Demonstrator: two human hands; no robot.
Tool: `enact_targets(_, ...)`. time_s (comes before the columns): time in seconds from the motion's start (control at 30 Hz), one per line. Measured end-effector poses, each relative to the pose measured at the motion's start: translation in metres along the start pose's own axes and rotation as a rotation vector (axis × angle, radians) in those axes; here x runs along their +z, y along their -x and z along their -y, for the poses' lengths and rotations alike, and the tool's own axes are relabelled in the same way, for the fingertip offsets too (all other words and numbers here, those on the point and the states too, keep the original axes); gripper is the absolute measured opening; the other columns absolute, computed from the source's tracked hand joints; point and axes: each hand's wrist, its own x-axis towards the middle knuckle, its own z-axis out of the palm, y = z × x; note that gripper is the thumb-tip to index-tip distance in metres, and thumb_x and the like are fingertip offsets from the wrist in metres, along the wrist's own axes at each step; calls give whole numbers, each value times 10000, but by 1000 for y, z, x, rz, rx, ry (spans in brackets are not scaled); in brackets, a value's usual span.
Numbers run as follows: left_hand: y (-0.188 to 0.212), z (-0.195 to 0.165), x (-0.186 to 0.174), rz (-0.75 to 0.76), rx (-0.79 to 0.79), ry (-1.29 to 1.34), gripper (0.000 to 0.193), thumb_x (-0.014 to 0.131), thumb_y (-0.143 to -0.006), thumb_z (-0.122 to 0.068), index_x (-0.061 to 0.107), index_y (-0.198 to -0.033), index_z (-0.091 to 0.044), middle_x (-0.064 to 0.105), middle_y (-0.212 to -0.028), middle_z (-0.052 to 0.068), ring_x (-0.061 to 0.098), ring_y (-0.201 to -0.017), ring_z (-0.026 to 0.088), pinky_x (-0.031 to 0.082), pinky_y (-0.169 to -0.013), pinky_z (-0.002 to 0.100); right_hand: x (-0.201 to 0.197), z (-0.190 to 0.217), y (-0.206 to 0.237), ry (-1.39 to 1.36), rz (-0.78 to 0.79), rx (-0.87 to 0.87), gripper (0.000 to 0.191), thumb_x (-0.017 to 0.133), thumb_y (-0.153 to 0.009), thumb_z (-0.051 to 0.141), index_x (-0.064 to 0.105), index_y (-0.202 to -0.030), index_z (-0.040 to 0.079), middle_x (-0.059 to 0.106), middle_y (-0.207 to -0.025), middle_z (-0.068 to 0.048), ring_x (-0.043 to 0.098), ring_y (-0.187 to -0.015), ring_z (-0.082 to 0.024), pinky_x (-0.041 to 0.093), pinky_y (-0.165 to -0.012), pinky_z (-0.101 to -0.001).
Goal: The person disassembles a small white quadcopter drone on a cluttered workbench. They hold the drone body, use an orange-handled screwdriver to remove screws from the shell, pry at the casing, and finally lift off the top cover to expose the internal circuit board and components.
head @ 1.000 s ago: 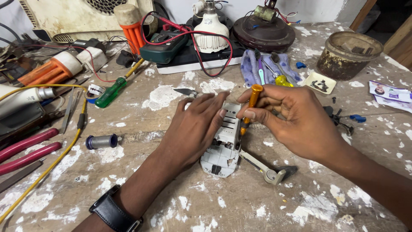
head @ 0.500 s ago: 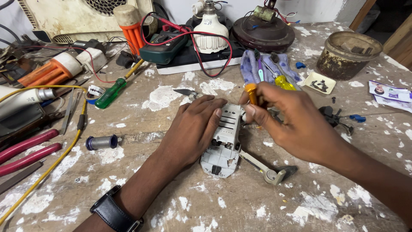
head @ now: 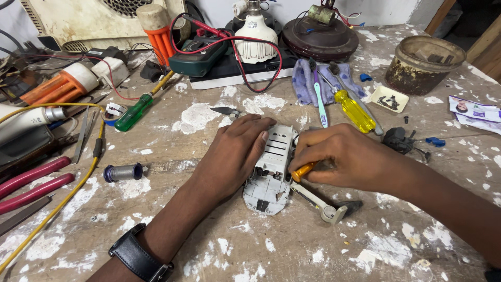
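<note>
Hands meet at frame centre: the left hand (head: 237, 154) presses flat, grip released, on a grey plastic housing (head: 271, 172), while the right hand (head: 342, 159) has its grip clenched on an orange-handled screwdriver (head: 302, 171) touching the housing's right edge. Open room lies along the lower frame of the paint-spattered table (head: 292, 250); pliers (head: 31, 183) and a green screwdriver (head: 133, 112) crowd the left, a yellow screwdriver (head: 355, 109) the upper right.

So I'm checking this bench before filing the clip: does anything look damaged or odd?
Yes. The grey device under both hands lies opened, its inner ribs bared at the near end. The left hand presses on it; the right hand holds an orange-handled tool against it. The tabletop is blotched with white paint.
</note>
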Motion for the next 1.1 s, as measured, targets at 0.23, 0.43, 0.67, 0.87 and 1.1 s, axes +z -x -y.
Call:
enact_targets(0.23,0,0,-1,4,5,14,300,501,-1048,-145,627,-1264,22,688,-1248,196,621,-1214,367,493,-1020,458,7,1,0,123,36,-45,273,805,-738,152,779,-1006,105,720,-963,-22,732,-841,-229,584,-740,-389)
enact_targets(0.43,0,0,-1,17,-9,13,307,502,-1034,-129,627,-1262,33,683,-1255,205,622,-1208,371,485,-1017,462,10,2,2,181,35,-108,255,742,-818,132,686,-1063,93,639,-988,-56,708,-825,-281,558,-706,-449)
enact_targets(0.67,-1,-1,-4,1,-16,56,305,490,-1051,-135,638,-1251,41,695,-1240,210,645,-1177,374,500,-1013,446,15,2,3,223,19,-145,232,728,-835,163,635,-1024,67,610,-982,-75,701,-815,-302,559,-690,-458)
enact_targets(0.87,-2,-2,-5,5,-45,75,309,490,-1043,-133,645,-1241,47,692,-1229,220,655,-1150,377,509,-1001,435,14,-6,3,65,41,-81,231,715,-845,158,631,-1037,60,644,-993,-50,719,-821,-240,581,-704,-400)
enact_targets(1.1,-1,-2,-4,-2,-34,50,303,500,-1038,-134,652,-1232,42,682,-1253,227,632,-1192,396,491,-1026,447,-17,-30,12,-335,74,99,177,630,-973,213,690,-1071,78,708,-872,-11,699,-753,-110,623,-698,-294)
